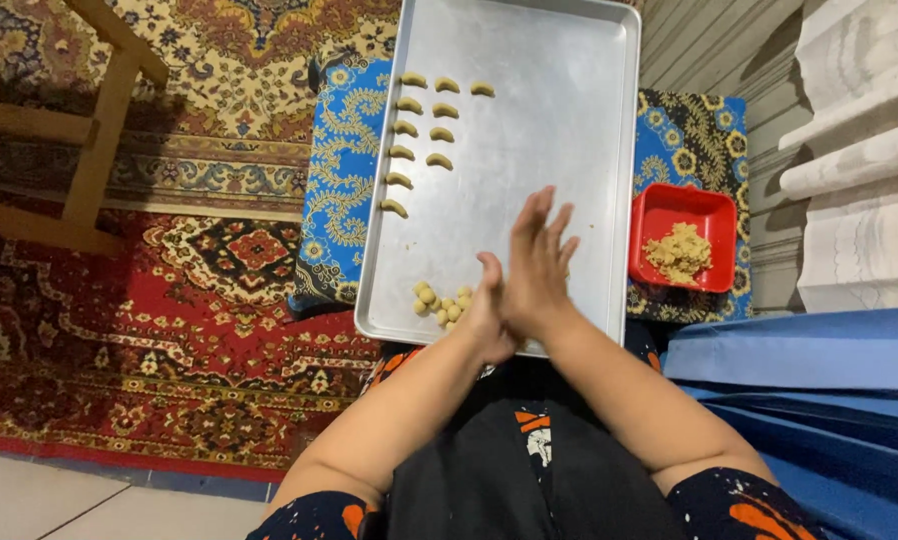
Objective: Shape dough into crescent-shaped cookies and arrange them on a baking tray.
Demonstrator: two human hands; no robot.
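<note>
My left hand and my right hand are pressed palm to palm over the near edge of a large metal baking tray. Whatever lies between the palms is hidden. The right hand's fingers point up and are slightly spread. Several crescent-shaped dough pieces lie in rows on the tray's far left part. A small heap of round dough balls sits on the tray just left of my left hand. A red square container holding crumbly dough stands to the right of the tray.
The tray rests on a blue patterned cushion over a red patterned carpet. A wooden furniture frame stands at the far left. Blue folded cloth lies on the right, beside white moulded wall trim.
</note>
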